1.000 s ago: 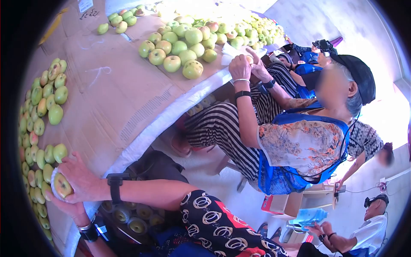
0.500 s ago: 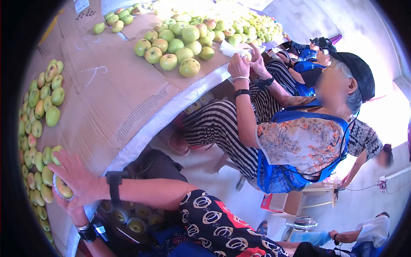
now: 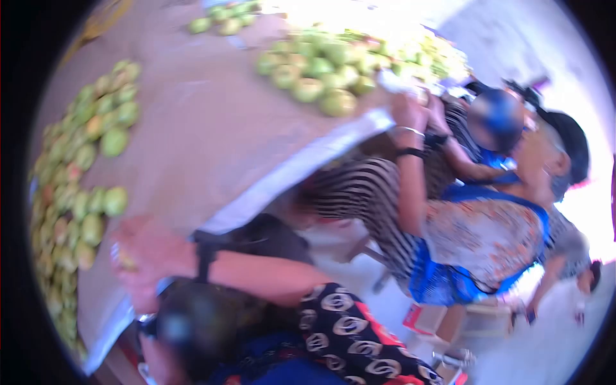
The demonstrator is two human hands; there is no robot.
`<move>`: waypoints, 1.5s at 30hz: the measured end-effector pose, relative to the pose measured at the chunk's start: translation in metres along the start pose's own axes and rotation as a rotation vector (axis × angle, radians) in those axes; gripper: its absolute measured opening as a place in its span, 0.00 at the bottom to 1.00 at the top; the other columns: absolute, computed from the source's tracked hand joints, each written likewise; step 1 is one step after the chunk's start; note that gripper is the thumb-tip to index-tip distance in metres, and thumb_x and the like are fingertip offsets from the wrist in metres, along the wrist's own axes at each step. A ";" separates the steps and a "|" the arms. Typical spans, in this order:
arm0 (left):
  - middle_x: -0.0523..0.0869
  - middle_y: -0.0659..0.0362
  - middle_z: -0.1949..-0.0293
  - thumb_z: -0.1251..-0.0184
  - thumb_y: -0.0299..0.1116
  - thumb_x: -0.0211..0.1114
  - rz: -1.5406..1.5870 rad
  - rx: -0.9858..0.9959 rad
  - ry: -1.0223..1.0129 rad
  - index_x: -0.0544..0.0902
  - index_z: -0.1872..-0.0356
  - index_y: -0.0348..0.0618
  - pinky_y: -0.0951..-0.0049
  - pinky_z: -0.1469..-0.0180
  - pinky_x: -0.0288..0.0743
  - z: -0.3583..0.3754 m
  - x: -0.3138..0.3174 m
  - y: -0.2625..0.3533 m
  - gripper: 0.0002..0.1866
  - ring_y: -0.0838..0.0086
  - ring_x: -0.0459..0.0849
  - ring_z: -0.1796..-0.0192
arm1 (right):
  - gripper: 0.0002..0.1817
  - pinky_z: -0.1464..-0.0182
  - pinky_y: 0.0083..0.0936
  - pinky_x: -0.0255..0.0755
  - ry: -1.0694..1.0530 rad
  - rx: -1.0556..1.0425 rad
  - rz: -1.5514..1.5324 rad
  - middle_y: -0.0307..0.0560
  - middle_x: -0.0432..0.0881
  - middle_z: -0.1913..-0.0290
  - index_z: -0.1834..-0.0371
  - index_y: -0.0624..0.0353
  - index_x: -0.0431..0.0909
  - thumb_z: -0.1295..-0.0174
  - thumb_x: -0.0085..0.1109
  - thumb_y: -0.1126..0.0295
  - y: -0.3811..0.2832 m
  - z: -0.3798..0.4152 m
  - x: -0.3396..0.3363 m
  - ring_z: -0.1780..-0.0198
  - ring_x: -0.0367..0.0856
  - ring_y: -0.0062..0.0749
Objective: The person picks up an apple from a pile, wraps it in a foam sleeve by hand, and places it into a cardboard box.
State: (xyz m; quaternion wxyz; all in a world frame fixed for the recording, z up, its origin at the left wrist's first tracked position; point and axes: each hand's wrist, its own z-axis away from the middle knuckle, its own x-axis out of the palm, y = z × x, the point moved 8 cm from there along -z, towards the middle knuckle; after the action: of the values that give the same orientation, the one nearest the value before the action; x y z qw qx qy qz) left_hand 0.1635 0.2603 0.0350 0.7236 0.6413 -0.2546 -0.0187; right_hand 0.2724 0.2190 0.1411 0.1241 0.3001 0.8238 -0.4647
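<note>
The view is smeared by motion. My right hand [image 3: 157, 247], with a dark band on the wrist, curls at the table's near edge. My left hand [image 3: 146, 296] lies just below it, close against it. Between them a small yellowish patch of an apple [image 3: 128, 262] shows; fingers hide most of it, and its foam net is not clear now. Both hands appear closed around this apple. Just beyond my fingers, a large group of green apples [image 3: 90, 228] spreads along the left side of the cardboard-covered table [image 3: 173, 154].
A co-worker [image 3: 481, 224] in a floral top and blue vest sits to my right, hands raised at the table edge. A second apple heap [image 3: 333, 67] lies before them, with a smaller group [image 3: 231, 18] behind. Cardboard boxes [image 3: 443, 321] stand on the floor.
The view has shifted, so the scene sits further right and is blurred. My right fingers, spread over the netted apple before, are now drawn in. Both hands are nearer the table edge, away from the apple group.
</note>
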 end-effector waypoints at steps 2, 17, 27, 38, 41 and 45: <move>0.72 0.52 0.45 0.33 0.44 0.45 -0.425 0.232 -0.107 0.65 0.44 0.40 0.63 0.43 0.70 0.011 0.004 0.017 0.23 0.63 0.75 0.46 | 0.22 0.67 0.39 0.69 0.028 -0.048 0.044 0.54 0.74 0.70 0.69 0.61 0.73 0.62 0.62 0.55 -0.004 -0.004 -0.004 0.68 0.74 0.47; 0.77 0.49 0.50 0.34 0.46 0.39 0.732 -0.170 -0.124 0.73 0.50 0.36 0.60 0.40 0.66 -0.002 0.031 0.033 0.25 0.60 0.75 0.45 | 0.23 0.49 0.21 0.67 -0.134 0.698 -0.712 0.42 0.77 0.55 0.47 0.67 0.70 0.42 0.59 0.65 0.052 0.004 -0.021 0.53 0.73 0.22; 0.79 0.52 0.53 0.34 0.44 0.43 0.654 -0.138 -0.004 0.72 0.50 0.38 0.64 0.43 0.68 0.004 0.019 0.038 0.21 0.63 0.77 0.49 | 0.21 0.53 0.19 0.69 -0.391 0.739 -0.967 0.41 0.78 0.57 0.52 0.65 0.74 0.48 0.65 0.67 0.022 0.026 0.034 0.56 0.75 0.20; 0.74 0.48 0.47 0.36 0.53 0.44 0.501 -0.086 -0.019 0.67 0.46 0.39 0.60 0.43 0.65 0.004 0.012 0.076 0.28 0.59 0.73 0.46 | 0.26 0.45 0.29 0.70 -0.418 0.798 -1.171 0.48 0.78 0.53 0.47 0.71 0.68 0.48 0.62 0.68 0.011 0.057 0.014 0.51 0.77 0.30; 0.74 0.47 0.47 0.36 0.52 0.44 0.486 -0.109 0.125 0.68 0.48 0.39 0.59 0.43 0.64 0.002 -0.014 0.079 0.27 0.61 0.74 0.48 | 0.28 0.45 0.30 0.70 -0.511 0.851 -1.072 0.51 0.78 0.52 0.47 0.70 0.68 0.48 0.63 0.64 0.000 0.087 0.030 0.51 0.78 0.33; 0.76 0.49 0.50 0.36 0.50 0.46 0.581 -0.148 0.085 0.70 0.51 0.39 0.61 0.44 0.65 0.001 -0.019 0.081 0.24 0.61 0.74 0.49 | 0.20 0.75 0.14 0.65 -0.458 1.259 -0.818 0.36 0.79 0.69 0.56 0.61 0.75 0.47 0.63 0.59 0.054 0.207 0.073 0.74 0.72 0.15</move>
State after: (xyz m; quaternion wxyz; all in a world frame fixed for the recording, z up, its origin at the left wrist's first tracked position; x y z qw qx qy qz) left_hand 0.1224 0.2803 0.1050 0.7536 0.4871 -0.3948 0.1974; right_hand 0.2322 0.0939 -0.0424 -0.0836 -0.1163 0.4045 -0.9033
